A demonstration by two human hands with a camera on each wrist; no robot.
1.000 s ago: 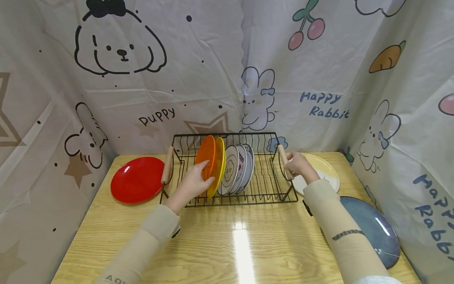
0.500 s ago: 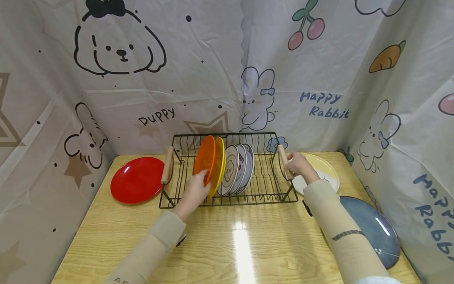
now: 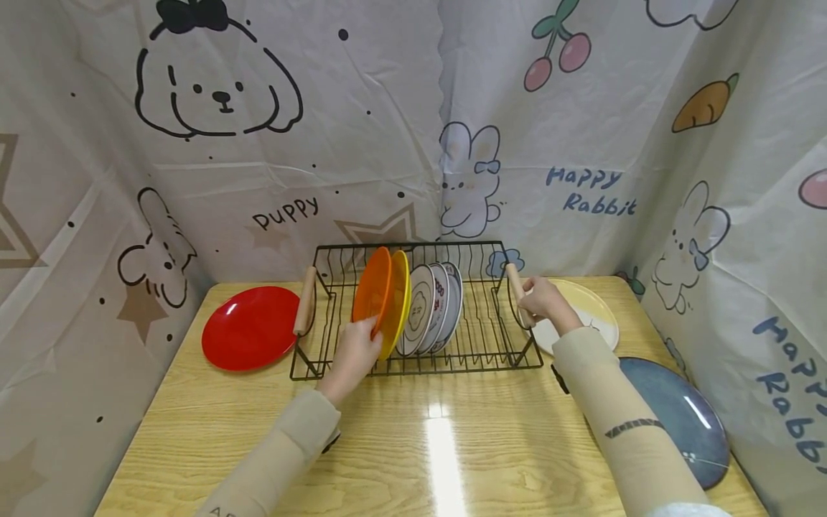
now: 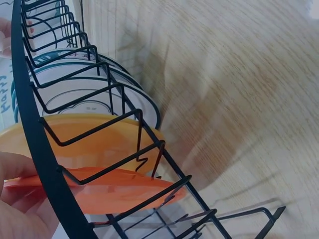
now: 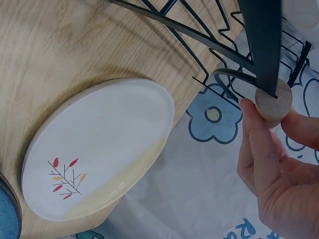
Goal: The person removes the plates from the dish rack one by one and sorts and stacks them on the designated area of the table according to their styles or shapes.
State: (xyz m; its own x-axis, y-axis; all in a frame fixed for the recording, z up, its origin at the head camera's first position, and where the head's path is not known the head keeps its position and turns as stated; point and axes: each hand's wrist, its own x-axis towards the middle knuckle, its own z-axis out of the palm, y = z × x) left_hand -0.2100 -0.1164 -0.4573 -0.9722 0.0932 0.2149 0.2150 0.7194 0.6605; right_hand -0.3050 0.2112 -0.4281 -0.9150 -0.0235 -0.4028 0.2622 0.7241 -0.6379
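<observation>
A person in beige sleeves works with both hands at a black metal wire dish rack on a light wood-grain table. The left hand pinches the near edge of a round, glossy orange plate — thumb on 1 side, fingers on the other. The orange plate stands on edge, slightly tilted, among the wires in the left part of the rack. Just to its right stands a round yellow plate, followed by 3 round white plates with dark rims, also on edge; whether the orange and yellow plates touch cannot be told.

The right hand grips the pale, cylindrical wooden handle at the rack's right end, its thumb and fingers on either side of the wood. A matching wooden handle is at the left end, near a round, glossy red plate lying flat on the table. Near the right hand lies a white plate with a pale yellow section and a red-and-yellow sprig. A dark blue glossy plate lies partly hidden by the right sleeve — a white fabric backdrop with cartoon prints rises behind.
</observation>
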